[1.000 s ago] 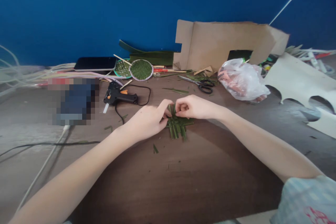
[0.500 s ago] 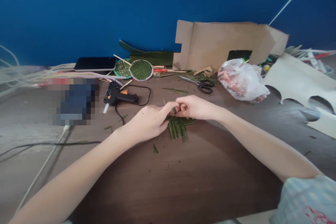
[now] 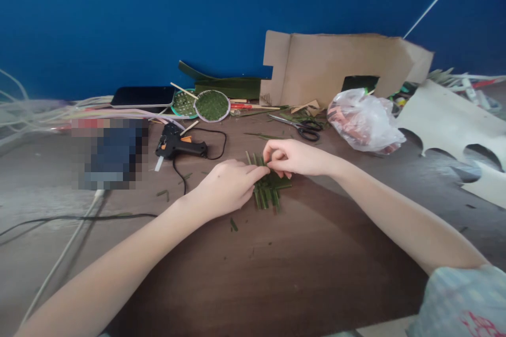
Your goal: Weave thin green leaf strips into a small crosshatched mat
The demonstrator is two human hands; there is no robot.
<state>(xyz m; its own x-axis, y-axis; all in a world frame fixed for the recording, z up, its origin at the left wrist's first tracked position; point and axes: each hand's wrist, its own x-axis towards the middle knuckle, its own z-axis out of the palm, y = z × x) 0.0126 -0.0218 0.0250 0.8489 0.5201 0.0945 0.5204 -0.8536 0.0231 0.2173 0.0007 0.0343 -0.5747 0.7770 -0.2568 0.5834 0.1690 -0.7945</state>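
A plain blue wall (image 3: pixel 138 21) stands behind a brown, wood-grained table (image 3: pixel 253 284); between two bare hands lies one flat green piece of interlaced leaf strips (image 3: pixel 269 193). Well to the left of this woven piece is one dark, blurred rectangular object (image 3: pixel 116 150); nearer to it, one black plastic glue gun (image 3: pixel 187 147) with an orange part. Behind it, leftward, two round discs overlap: one green-rimmed mesh disc (image 3: pixel 182 103), one pale-rimmed disc with a grassy texture (image 3: pixel 212 105). The left hand (image 3: pixel 233 184) touches its left side, fingers bent; whether they grip is hidden. The right hand (image 3: pixel 300 157) pinches its upper part between thumb and index finger. Behind it, rightward, come one pair of black-handled metal scissors (image 3: pixel 304 129), creased brown cardboard (image 3: pixel 324 63) and one crumpled translucent plastic bag (image 3: pixel 366 121); far right of it, a white sheet (image 3: pixel 450 121) with rounded cut-outs.
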